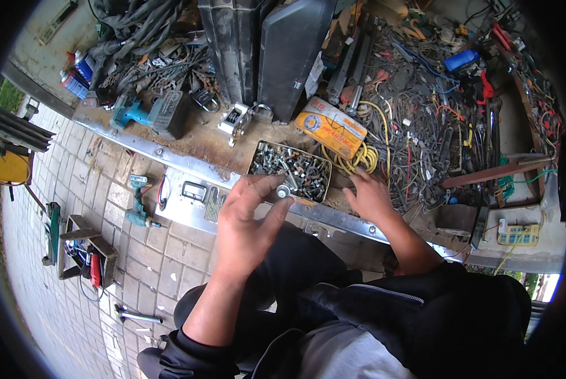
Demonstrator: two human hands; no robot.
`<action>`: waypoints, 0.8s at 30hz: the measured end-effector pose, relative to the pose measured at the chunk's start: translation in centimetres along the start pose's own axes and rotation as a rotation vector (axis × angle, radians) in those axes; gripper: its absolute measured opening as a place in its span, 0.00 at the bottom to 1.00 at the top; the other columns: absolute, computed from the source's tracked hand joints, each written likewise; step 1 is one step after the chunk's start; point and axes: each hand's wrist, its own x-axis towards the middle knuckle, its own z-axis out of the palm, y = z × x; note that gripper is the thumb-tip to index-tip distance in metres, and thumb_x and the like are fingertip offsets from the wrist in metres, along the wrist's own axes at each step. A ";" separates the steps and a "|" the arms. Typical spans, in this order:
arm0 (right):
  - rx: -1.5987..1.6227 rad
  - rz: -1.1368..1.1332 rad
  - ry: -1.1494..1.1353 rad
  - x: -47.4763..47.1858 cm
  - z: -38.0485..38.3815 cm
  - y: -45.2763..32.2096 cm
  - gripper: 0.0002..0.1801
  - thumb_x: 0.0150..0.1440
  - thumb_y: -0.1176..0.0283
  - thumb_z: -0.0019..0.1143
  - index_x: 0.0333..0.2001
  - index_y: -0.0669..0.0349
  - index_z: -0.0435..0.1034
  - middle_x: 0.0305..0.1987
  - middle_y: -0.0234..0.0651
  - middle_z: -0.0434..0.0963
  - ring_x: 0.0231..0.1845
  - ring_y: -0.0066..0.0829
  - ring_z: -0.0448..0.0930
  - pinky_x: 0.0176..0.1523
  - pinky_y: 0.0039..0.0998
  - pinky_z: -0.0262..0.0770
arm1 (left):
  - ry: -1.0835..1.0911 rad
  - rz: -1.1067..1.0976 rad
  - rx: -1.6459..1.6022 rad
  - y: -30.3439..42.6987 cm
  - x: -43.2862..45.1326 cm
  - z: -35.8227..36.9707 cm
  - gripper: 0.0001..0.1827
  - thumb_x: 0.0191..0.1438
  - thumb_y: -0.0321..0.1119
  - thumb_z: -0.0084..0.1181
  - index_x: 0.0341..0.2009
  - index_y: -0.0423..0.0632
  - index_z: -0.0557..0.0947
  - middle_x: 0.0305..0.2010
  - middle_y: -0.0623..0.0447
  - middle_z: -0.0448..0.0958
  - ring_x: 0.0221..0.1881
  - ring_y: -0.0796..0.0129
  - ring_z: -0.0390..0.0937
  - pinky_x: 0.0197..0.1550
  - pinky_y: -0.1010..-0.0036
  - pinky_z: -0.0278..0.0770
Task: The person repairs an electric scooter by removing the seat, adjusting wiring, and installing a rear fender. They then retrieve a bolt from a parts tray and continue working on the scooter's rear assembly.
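My left hand (247,220) is raised over the front edge of the bench. Between its thumb and forefinger is a bolt (283,191), its round flanged end turned up towards me. Just behind it sits a shallow metal tin (330,182) full of loose bolts, nuts and washers (306,170). My right hand (372,196) rests to the right of the tin, fingers spread and apparently holding nothing. Its fingertips reach the coil of yellow cable (365,160); whether they press on it I cannot tell. A yellow and white bearing box (331,127), bearing writing, lies behind the tin.
Dark upright cases (287,61) stand at the back. A teal cordless tool (145,113) and a metal latch (235,121) lie left of the tin. Tangled wires (406,109) fill the right side. Below on the paving are a cordless drill (138,201), an open toolbox (86,234) and a hammer (138,315).
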 end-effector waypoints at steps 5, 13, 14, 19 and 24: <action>-0.157 -0.053 -0.072 -0.5 0.7 -0.5 0.27 0.55 0.54 0.54 0.50 0.65 0.71 0.67 0.53 0.61 0.63 0.48 0.68 0.67 0.46 0.56 | -0.015 0.002 -0.012 -0.1 0.1 0.3 0.16 0.45 0.21 0.67 0.41 0.43 0.81 0.39 0.50 0.77 0.36 0.68 0.77 0.41 0.74 0.75; -0.214 -0.100 -0.074 -0.6 1.3 -0.2 0.27 0.55 0.52 0.54 0.46 0.65 0.73 0.66 0.59 0.61 0.63 0.50 0.68 0.68 0.47 0.51 | -0.037 -0.012 -0.127 -0.7 0.0 -0.1 0.15 0.48 0.14 0.61 0.41 0.41 0.77 0.43 0.54 0.72 0.43 0.72 0.73 0.47 0.77 0.75; -0.221 -0.101 -0.074 -0.5 1.4 -0.6 0.27 0.55 0.52 0.54 0.45 0.66 0.73 0.66 0.60 0.61 0.63 0.50 0.68 0.68 0.49 0.51 | -0.026 -0.019 -0.172 -0.6 0.0 -0.1 0.15 0.49 0.14 0.61 0.41 0.42 0.77 0.43 0.54 0.72 0.43 0.72 0.74 0.47 0.77 0.74; -0.243 -0.107 -0.022 -0.9 1.8 -0.7 0.27 0.54 0.51 0.55 0.44 0.67 0.74 0.65 0.62 0.61 0.63 0.52 0.68 0.68 0.51 0.50 | 0.004 -0.285 -0.487 -0.2 -0.2 0.4 0.15 0.51 0.16 0.60 0.44 0.41 0.78 0.41 0.52 0.79 0.44 0.69 0.78 0.50 0.74 0.76; -0.224 -0.114 -0.030 -0.9 1.7 -0.6 0.28 0.53 0.51 0.57 0.44 0.67 0.74 0.65 0.62 0.61 0.62 0.52 0.68 0.68 0.50 0.49 | 0.012 -0.324 -0.578 0.3 -0.2 0.7 0.16 0.51 0.18 0.61 0.46 0.40 0.79 0.40 0.48 0.81 0.42 0.66 0.80 0.49 0.72 0.78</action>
